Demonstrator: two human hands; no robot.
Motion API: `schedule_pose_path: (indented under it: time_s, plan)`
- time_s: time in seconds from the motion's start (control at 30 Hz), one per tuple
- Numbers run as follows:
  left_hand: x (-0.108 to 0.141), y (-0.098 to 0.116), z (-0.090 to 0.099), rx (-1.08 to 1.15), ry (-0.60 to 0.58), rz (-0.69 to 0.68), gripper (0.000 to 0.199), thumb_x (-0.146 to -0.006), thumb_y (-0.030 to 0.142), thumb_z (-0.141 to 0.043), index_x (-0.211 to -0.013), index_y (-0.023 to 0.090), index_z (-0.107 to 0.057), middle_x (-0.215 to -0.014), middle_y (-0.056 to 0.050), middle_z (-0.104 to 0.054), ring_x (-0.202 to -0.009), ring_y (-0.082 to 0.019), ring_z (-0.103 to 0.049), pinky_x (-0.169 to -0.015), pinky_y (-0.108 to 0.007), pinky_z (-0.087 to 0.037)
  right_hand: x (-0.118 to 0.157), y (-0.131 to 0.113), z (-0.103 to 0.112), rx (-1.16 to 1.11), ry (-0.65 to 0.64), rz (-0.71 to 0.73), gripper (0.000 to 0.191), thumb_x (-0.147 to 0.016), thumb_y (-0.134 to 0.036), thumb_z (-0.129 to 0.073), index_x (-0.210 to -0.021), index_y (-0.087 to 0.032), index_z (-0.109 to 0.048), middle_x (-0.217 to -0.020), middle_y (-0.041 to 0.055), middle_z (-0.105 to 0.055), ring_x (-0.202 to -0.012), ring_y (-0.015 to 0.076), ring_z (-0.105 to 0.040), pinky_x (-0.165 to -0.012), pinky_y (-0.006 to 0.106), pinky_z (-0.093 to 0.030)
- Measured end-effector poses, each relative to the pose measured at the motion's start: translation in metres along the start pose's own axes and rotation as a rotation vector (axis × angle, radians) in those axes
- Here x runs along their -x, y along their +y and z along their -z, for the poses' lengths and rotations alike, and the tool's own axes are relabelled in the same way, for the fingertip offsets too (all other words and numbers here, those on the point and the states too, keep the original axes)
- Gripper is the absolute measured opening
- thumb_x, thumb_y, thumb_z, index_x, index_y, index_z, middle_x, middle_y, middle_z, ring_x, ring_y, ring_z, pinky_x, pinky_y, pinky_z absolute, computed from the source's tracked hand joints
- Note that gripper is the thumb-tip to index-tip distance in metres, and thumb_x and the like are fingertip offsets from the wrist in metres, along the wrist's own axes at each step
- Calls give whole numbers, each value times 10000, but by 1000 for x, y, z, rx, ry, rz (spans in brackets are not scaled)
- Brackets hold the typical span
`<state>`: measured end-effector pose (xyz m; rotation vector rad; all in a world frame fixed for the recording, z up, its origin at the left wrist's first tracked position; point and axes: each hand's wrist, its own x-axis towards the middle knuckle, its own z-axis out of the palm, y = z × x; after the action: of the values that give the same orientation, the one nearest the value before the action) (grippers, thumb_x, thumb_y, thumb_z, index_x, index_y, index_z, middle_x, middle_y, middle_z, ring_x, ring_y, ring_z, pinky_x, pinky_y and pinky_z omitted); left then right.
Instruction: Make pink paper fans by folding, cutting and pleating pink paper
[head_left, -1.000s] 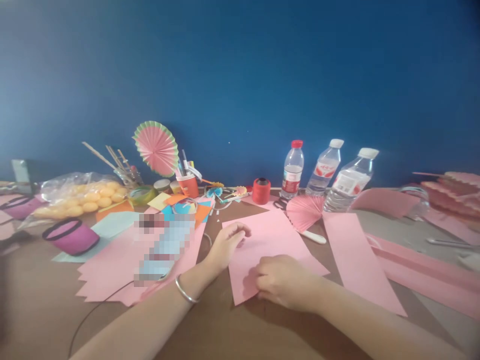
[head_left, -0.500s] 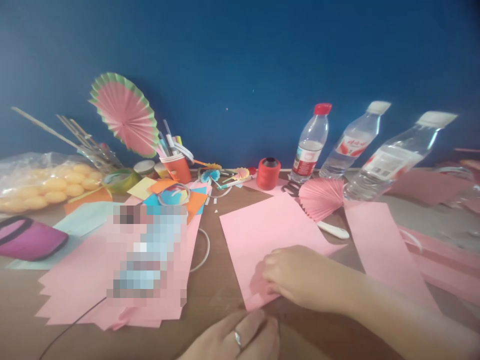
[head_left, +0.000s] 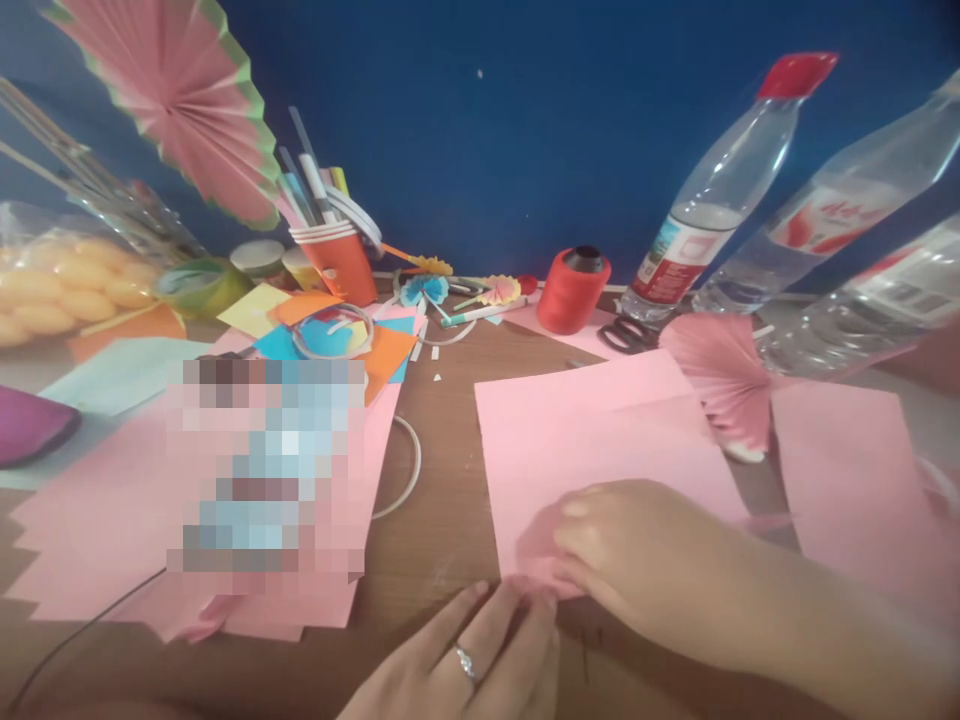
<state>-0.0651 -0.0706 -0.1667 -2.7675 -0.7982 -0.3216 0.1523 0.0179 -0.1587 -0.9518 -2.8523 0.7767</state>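
Observation:
A pink sheet of paper (head_left: 592, 440) lies on the brown table. The fingers of my right hand (head_left: 645, 550) are curled together at its near edge, pinching the paper there. My left hand (head_left: 480, 660), with a ring on one finger, rests palm down with fingertips slightly apart on the sheet's near left corner. Its thumb is not visible. The near edge looks slightly raised between the hands. A pleated pink paper fan (head_left: 724, 375) sits beyond the sheet to the right, beside another pink sheet (head_left: 855, 460).
Pink sheets (head_left: 97, 500) lie left, partly under a pixelated area. A red thread spool (head_left: 574, 290), black-handled scissors (head_left: 628, 335) and a red-capped bottle (head_left: 697, 220) stand or lie behind. An orange cup (head_left: 337, 265) holds pens. More bottles are at right; a cable loops mid-table.
The view has moved closer and lower, so the bottles look larger. My left fingertips have come onto the sheet's near edge. My right fingers now pinch that edge, and the sheet has turned slightly.

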Motion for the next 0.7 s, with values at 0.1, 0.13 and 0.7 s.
schedule_pose_path:
  time_s: [0.1,0.13,0.7]
  plan:
    - [-2,-1,2,-12,-1,14,319,-860,102,-473,-1126,210,-614,-1178,9,-629,-1026,-149,-571,-842,-242,-480,2,-3,0,6,-20,4,266,-900,-250,-458,-741,-257,-671,-674,-12,-652,-593,150,-557,-591,266,-347]
    - [-2,-1,2,-16,0,14,332,-863,94,-454,-1127,212,-616,-1175,16,-632,-1026,-146,-571,-837,-239,-482,2,-4,1,10,-27,4,280,-902,-257,-455,-720,-260,-667,-670,-18,-647,-587,148,-553,-587,266,-342]
    - [-24,-30,20,375,-170,-91,287,-866,126,-416,-1085,150,-600,-1070,-99,-649,-969,-196,-589,-796,-301,-510,6,10,-7,-61,129,30,322,-929,-441,-452,-914,-189,-651,-895,18,-658,-785,165,-607,-740,316,-460]
